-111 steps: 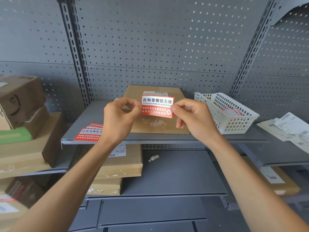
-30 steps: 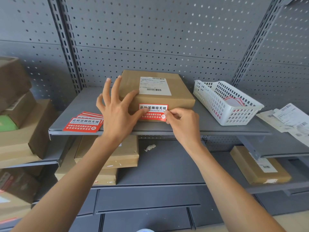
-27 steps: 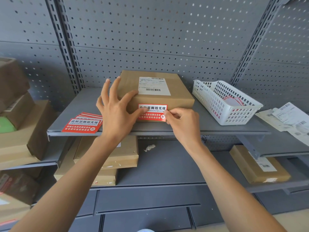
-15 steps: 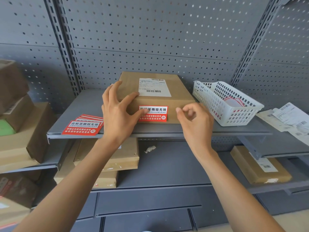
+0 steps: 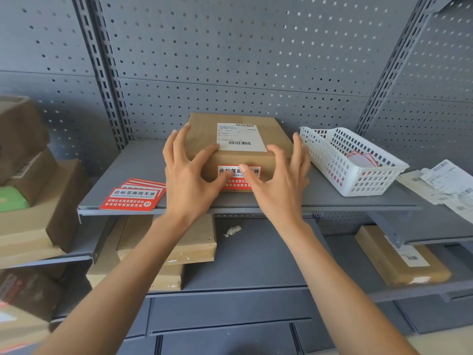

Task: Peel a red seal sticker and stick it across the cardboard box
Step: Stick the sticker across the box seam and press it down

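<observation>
A brown cardboard box (image 5: 202, 131) with a white shipping label lies on the grey shelf (image 5: 307, 198). A red seal sticker (image 5: 226, 171) is stuck on the box's front face, up to the top edge. My left hand (image 5: 186, 180) rests against the box's left front corner, fingers spread, thumb on the top edge. My right hand (image 5: 279, 180) is at the right front corner with fingers apart and curled; its thumb covers the middle of the sticker. Neither hand holds a sticker.
A stack of red seal stickers (image 5: 133, 197) lies at the shelf's front left. A white plastic basket (image 5: 358, 180) stands right of the box. Loose paper labels (image 5: 445, 185) lie far right. More cardboard boxes sit on the lower and left shelves.
My right hand pressed the sticker onto the box's front face, let go, and has spread over the right front corner. My left hand has stayed at the left corner.
</observation>
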Demonstrator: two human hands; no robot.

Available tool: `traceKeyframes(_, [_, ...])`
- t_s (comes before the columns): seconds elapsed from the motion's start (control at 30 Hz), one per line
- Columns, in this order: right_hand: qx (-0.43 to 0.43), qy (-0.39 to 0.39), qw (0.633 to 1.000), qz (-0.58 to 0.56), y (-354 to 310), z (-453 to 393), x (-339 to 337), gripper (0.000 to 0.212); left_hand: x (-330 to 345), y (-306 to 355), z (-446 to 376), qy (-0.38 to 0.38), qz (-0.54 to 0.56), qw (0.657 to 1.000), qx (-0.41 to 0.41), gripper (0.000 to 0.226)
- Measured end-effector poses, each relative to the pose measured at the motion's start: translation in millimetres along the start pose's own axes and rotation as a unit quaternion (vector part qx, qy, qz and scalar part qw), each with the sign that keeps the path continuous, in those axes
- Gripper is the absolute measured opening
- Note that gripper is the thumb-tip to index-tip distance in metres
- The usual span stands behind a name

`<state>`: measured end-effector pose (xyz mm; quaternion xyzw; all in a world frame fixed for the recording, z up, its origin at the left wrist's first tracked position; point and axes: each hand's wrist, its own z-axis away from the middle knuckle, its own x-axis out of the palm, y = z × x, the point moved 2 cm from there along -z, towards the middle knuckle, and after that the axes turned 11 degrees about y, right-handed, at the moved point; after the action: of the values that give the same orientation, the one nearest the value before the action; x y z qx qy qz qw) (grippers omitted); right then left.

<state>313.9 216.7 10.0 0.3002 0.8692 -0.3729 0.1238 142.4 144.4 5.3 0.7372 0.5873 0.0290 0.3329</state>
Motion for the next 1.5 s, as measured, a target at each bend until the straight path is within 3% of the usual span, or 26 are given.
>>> traceKeyframes(0.33, [0.001,0.007,1.0,0.005,-3.7,-1.4,1.4,0.068,2.7,1.4,-2.5,0.007,0.009,0.999,-0.032,0.05])
traceKeyframes(0.53, [-0.004,0.001,0.999,-0.044,-4.3,-2.7,-6.3,0.049,-5.4,2.0,-6.9,-0.002,0.017,0.999,-0.042,0.05])
traceKeyframes(0.8, [-0.005,0.019,0.992,-0.124,-15.7,-20.0,-24.0,0.033,-27.0,11.5,-21.9,0.069,0.076,0.992,-0.08,0.054])
traceKeyframes(1.07, [-0.026,0.016,0.99,-0.137,-27.9,-41.7,-34.8,0.031,-33.7,20.6,-41.6,0.052,0.103,0.99,-0.085,0.038])
traceKeyframes(1.17, [-0.039,-0.004,0.993,-0.11,-34.4,-48.8,-38.0,0.042,-38.2,26.5,-50.3,0.039,0.095,0.992,-0.078,0.041])
traceKeyframes(1.33, [-0.079,-0.009,0.997,-0.018,-46.2,-58.0,-42.3,0.083,-43.0,41.6,-60.6,0.02,0.06,0.996,-0.065,0.079])
traceKeyframes(1.5, [-0.103,-0.019,0.994,0.02,-43.1,-62.3,-44.3,0.087,-41.1,40.7,-65.2,-0.01,0.015,1.0,-0.012,0.089])
